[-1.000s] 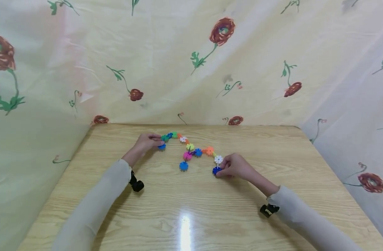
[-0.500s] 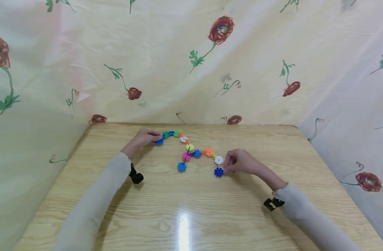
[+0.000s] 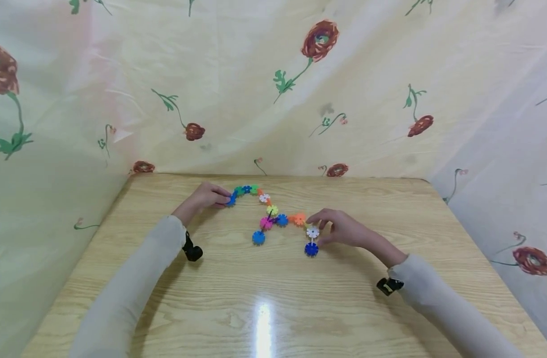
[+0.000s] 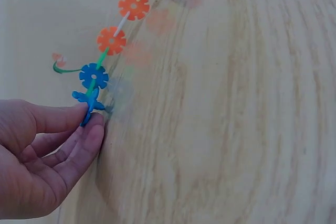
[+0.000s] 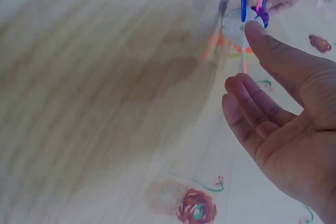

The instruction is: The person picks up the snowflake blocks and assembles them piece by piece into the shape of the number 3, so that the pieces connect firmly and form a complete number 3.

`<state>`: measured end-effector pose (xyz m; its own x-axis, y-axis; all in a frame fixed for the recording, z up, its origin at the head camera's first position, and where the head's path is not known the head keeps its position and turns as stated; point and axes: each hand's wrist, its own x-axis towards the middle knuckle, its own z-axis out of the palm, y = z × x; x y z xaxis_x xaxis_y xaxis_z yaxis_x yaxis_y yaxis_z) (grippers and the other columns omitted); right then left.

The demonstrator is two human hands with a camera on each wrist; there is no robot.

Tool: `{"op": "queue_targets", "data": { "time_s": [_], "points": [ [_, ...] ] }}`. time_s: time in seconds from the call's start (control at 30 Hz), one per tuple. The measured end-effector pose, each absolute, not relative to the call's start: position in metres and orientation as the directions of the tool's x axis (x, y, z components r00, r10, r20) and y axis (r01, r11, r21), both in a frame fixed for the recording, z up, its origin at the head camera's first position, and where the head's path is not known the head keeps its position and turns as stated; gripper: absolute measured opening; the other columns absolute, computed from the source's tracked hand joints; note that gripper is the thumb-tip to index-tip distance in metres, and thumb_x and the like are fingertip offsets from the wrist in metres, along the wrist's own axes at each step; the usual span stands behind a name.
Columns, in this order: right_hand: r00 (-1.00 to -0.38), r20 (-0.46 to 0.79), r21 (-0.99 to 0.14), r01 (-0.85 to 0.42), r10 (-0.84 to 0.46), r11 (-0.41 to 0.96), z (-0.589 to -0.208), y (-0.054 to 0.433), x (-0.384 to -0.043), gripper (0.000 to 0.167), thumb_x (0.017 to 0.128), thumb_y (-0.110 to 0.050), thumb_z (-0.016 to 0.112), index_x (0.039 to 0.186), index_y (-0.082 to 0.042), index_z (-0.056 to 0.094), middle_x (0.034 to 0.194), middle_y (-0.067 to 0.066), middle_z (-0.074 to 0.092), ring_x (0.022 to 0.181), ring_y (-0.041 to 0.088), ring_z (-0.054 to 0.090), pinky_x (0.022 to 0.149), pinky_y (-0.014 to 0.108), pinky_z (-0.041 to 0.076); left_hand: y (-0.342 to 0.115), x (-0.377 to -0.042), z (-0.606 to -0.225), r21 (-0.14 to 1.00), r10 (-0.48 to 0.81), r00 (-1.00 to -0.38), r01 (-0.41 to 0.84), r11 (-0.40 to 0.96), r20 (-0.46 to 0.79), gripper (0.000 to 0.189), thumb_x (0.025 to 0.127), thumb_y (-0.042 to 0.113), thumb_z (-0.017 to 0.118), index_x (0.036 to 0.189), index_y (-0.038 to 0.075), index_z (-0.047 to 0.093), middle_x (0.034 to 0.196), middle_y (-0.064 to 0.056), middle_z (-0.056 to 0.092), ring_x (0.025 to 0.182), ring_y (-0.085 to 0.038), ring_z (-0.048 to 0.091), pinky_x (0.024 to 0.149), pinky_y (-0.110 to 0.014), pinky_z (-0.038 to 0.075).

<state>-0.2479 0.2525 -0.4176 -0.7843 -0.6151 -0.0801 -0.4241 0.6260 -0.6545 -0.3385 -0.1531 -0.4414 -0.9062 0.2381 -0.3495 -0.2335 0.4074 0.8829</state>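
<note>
A branched chain of interlocking plastic snowflake discs (image 3: 266, 223) lies across the wooden table. My left hand (image 3: 205, 196) pinches the blue disc (image 4: 89, 100) at the chain's far-left end between thumb and fingers. Beyond it in the left wrist view run another blue disc and two orange discs (image 4: 134, 6). At the right end, my right hand (image 3: 342, 228) is spread around a white disc (image 3: 313, 231), fingertips near the orange disc (image 3: 300, 219) and thumb beside the dark blue end disc (image 3: 311, 249). The right wrist view shows its thumb and fingers apart.
A light blue disc (image 3: 258, 237) ends a short branch toward the front. The wooden table (image 3: 220, 308) meets a flower-printed cloth (image 3: 237, 99) at its back and sides. Black wrist cameras (image 3: 193, 252) sit at both cuffs.
The right hand has let go of the dark blue end disc and spread its fingers up beside the white one. The left hand's end of the chain has bent and moved slightly back.
</note>
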Motion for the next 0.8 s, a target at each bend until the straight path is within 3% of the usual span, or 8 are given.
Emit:
{"op": "queue_targets", "data": {
  "time_s": [0.23,0.5,0.8],
  "points": [
    [-0.783,-0.046,-0.614,-0.467,-0.620,0.636,-0.421,0.244,-0.238,0.048,0.081,-0.012,0.086,0.124,-0.004,0.066,0.098,0.005,0.070,0.089,0.018,0.066,0.069,0.026,0.055,-0.148,-0.334,-0.446,0.899,0.242,-0.918,-0.206,0.386,-0.315,0.034,0.098,0.005,0.067,0.129,-0.009,0.064,0.128,-0.025,0.065,0.084,-0.010,0.071,0.085,-0.032,0.062],
    [-0.795,-0.058,-0.592,-0.459,-0.603,0.662,-0.422,0.235,-0.224,0.049,0.080,-0.017,0.087,0.124,-0.003,0.069,0.092,-0.001,0.070,0.082,0.011,0.064,0.068,0.024,0.054,-0.139,-0.330,-0.448,0.908,0.233,-0.917,-0.232,0.348,-0.324,0.033,0.098,0.005,0.067,0.129,-0.008,0.065,0.129,-0.026,0.064,0.082,-0.011,0.072,0.084,-0.030,0.062],
    [-0.817,-0.084,-0.596,-0.417,-0.570,0.686,-0.421,0.221,-0.210,0.047,0.075,-0.023,0.091,0.113,-0.008,0.068,0.088,-0.005,0.067,0.079,0.012,0.063,0.070,0.022,0.054,-0.118,-0.333,-0.450,0.914,0.212,-0.922,-0.249,0.320,-0.325,0.032,0.097,0.005,0.068,0.126,-0.007,0.067,0.126,-0.023,0.066,0.079,-0.009,0.071,0.080,-0.027,0.062]
  ]
}}
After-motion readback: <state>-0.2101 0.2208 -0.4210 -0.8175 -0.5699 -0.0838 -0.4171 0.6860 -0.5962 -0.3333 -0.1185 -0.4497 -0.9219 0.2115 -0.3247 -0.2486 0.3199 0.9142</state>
